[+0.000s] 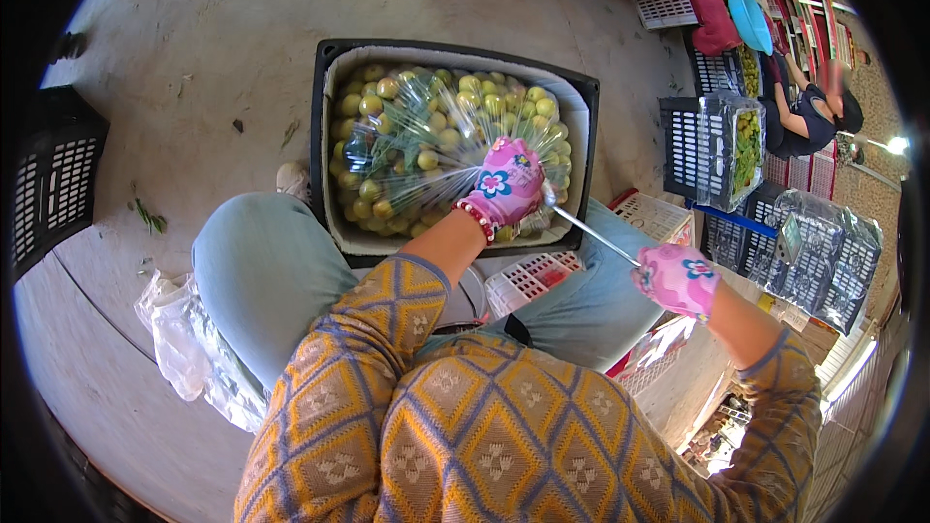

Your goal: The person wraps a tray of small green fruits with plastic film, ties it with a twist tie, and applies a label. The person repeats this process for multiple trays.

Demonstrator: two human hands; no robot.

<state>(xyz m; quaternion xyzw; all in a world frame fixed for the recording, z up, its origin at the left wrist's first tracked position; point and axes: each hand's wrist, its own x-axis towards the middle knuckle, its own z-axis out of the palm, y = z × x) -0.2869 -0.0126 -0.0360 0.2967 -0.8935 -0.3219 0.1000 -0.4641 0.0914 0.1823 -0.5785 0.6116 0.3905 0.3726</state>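
Observation:
A clear plastic bag (429, 181) full of round yellow-green fruit, with some green leaves, fills a black plastic crate (590, 123) that has a pale liner. Pleats in the film run in towards my left hand (508, 181), which is gloved in pink flowered fabric and closed on the gathered bag. From there a narrow, shiny strand (596, 234) stretches straight to my right hand (676, 280), in a matching glove and closed on its far end. Whether this strand is twisted film or a separate tie, I cannot tell.
Black crates (54, 167) stand at the left. On the right are film-covered crates (726, 149), a blue basin (750, 20) and a seated person (799, 112). Crumpled plastic film (196, 356) lies beside my leg, and white baskets (530, 280) sit close by.

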